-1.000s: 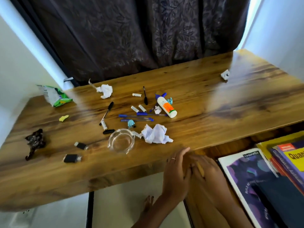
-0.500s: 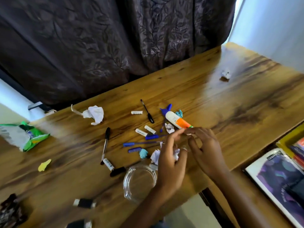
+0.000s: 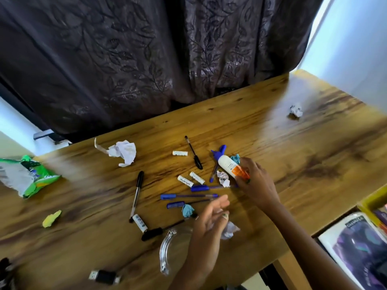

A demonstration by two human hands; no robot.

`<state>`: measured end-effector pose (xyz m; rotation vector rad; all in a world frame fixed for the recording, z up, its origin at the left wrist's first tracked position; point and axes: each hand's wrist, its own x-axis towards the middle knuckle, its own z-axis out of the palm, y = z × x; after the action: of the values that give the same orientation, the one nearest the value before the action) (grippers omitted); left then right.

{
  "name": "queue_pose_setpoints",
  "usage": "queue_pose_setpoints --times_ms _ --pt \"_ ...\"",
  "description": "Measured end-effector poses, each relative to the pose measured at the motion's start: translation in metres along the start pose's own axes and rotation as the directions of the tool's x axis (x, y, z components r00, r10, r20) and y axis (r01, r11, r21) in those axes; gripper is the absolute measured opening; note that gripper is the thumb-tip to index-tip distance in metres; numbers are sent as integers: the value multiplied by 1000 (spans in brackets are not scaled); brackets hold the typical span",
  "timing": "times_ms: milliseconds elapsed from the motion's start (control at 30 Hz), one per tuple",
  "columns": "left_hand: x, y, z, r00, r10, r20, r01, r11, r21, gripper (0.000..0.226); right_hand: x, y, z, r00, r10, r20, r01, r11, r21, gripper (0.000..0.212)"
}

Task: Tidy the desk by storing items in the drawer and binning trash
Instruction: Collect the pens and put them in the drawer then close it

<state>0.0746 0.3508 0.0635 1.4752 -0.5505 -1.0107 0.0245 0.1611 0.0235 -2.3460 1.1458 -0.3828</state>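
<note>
Two hands work over the cluttered desk point(image 3: 272, 143): the right hand point(image 3: 254, 181) curls around the glue bottle point(image 3: 230, 167) mid-desk, likely for the drawer, while the left hand point(image 3: 209, 222) hovers loosely open, empty.

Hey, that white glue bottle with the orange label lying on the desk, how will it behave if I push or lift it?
The glue bottle lies on its side and looks round, so a sideways push would probably roll it. Its plastic seems smooth, perhaps slippery. The right hand already grips its base, so it's likely light.
</note>
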Motion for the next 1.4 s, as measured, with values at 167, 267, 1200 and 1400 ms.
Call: queue_pose_setpoints --times_ms 167,267,1200,1400 --pt "7 2 3 994 44 -103 -46 999 -24 34 5 9 12 999 -38 2 37 995 95 56" --pt "12 4 3 981 63 -183 -73 996 -50 23 7 11 14 994 -17 -107 42 972 231 44" --pt "33 17 -34 861 -109 -497 -61 948 -313 27 57 -49 46 997 -30 75 33 998 -49 43" --pt "31 17 -36 842 -186 -506 -30 921 -389 27 64 -52 49 998 17 57 -17 1000 0 53"
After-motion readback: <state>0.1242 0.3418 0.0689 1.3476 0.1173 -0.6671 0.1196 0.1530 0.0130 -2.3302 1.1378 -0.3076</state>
